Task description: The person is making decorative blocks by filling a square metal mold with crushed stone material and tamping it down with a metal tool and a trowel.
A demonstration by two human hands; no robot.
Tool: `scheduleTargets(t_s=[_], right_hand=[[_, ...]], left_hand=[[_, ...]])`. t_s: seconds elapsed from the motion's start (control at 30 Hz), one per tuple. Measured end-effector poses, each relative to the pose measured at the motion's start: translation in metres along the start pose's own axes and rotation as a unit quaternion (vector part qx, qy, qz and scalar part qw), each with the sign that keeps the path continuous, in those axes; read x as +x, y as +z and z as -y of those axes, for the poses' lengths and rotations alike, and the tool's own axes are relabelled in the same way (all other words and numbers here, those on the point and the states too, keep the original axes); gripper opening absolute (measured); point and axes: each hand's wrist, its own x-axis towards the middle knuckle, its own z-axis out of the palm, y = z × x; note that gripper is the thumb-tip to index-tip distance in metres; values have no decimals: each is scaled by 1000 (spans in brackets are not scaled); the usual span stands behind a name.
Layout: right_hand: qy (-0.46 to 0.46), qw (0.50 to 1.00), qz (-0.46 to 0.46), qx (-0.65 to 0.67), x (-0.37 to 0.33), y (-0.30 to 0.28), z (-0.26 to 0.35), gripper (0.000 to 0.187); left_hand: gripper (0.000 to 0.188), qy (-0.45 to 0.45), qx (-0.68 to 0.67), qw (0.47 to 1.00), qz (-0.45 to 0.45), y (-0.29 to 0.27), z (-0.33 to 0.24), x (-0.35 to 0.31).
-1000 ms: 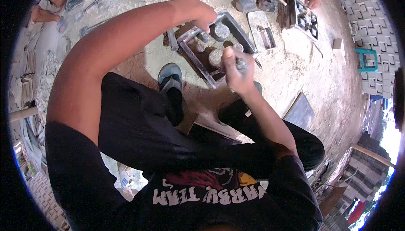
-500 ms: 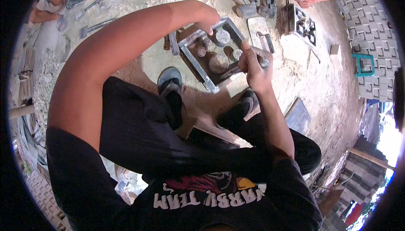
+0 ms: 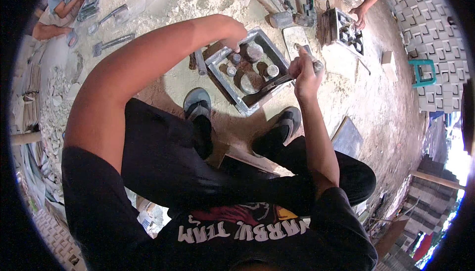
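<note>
A rectangular metal mould frame (image 3: pixel 248 109) lies on the ground just beyond my feet, with several round grey pieces of different sizes inside, among them a large disc (image 3: pixel 251 82) and a smaller cylinder (image 3: pixel 272 70). My left hand (image 3: pixel 231 34) reaches around to the frame's far left side, its thumb and fingers over the rim. At the frame's right side, my right hand (image 3: pixel 306 75) is closed around a slim metal tool (image 3: pixel 283 80) that slants down into the frame over the near right rim. A rounded end shows by my fist; the tool's exact kind is unclear.
Beyond the frame lie a pale flat board (image 3: pixel 296 37), a mallet head (image 3: pixel 281 20) and several hand tools. At the upper right a co-worker's hand (image 3: pixel 359 19) touches another mould box (image 3: pixel 345 37). A gloved co-worker sits upper left. A green stool (image 3: pixel 423 73) stands right.
My right fist has turned, and the slim tool now shows across the frame's near right rim. The co-worker's hand at upper right has come down onto the other mould box. The view has shifted slightly.
</note>
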Motion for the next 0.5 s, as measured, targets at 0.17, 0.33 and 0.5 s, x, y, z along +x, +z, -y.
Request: scheduleTargets(t_s=[0.17,0.33,0.5], right_hand=[[-70,989,-16,-129,2,1,-22,41],[-220,963,-38,-148,12,9,-25,38],[-72,968,-38,-239,36,32,-15,42]], left_hand=[[40,19,-7,1000,-14,6,1,4],[39,8,-10,999,33,1,0,0],[37,15,19,999,27,13,6,-3]])
